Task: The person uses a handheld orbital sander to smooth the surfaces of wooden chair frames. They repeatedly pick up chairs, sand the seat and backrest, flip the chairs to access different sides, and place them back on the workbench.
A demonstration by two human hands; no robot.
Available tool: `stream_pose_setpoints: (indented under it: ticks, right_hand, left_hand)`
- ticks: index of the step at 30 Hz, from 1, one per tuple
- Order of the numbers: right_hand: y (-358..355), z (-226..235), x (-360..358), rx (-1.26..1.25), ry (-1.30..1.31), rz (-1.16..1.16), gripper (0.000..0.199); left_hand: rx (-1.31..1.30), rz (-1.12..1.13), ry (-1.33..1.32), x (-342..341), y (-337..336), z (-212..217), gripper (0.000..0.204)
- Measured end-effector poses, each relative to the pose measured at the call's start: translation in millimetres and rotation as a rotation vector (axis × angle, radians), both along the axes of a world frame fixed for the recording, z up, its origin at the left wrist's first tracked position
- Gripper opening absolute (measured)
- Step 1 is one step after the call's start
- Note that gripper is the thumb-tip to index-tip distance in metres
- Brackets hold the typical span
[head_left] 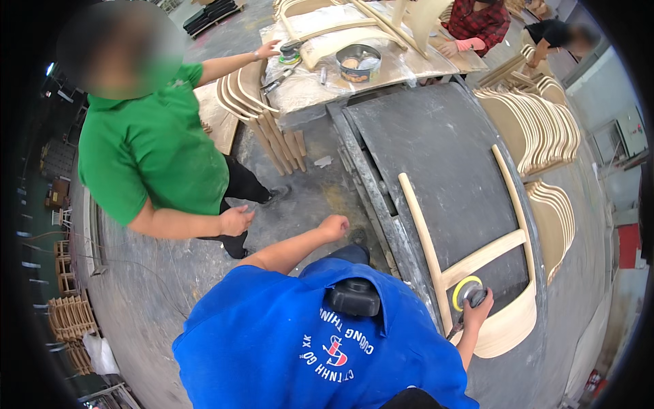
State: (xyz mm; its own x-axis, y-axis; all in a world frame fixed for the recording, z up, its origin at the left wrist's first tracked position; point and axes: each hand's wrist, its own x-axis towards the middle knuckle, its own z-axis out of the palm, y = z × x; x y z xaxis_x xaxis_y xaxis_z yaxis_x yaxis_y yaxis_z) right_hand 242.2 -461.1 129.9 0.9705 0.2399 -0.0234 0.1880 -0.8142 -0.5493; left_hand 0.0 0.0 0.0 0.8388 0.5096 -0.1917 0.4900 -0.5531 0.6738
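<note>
My right grip is clamped on a black and yellow sander point(472, 292), close to a pale wooden chair frame point(484, 258).
The chair frame lies flat on the dark counter point(429, 129), with its two long legs pointing away from me and its wide, curvy end near me. My right hand point(478, 310) has the sander between the legs, just beside the bar that joins them; I cannot tell if it touches the wood. My left hand point(334, 228) is up over the floor, fingers curled, and I cannot tell if that grip is all the way together. A person in a green shirt point(150, 157) stands to my left.
</note>
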Motion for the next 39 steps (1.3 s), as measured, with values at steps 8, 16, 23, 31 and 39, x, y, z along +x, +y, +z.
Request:
stream_pose_setpoints:
  ticks: [8,16,23,31,39]
  right_hand:
    - [47,11,-35,0.063,0.028,0.179,0.082]
    - [96,24,-39,0.061,0.091,0.23,0.08]
    - [111,26,-37,0.077,0.078,0.216,0.081]
    - [106,20,-38,0.077,0.075,0.204,0.082]
    - [105,19,-45,0.072,0.09,0.215,0.082]
  left_hand:
    - [-0.064,0.112,0.171,-43,28,-24,0.006]
    - [-0.054,0.095,0.366,-63,78,-21,0.019]
    - [-0.012,0.105,0.482,-61,110,-13,0.026]
    - [0.007,0.004,0.441,-50,108,-16,0.027]
    - [-0.004,-0.031,0.536,-54,99,-27,0.032]
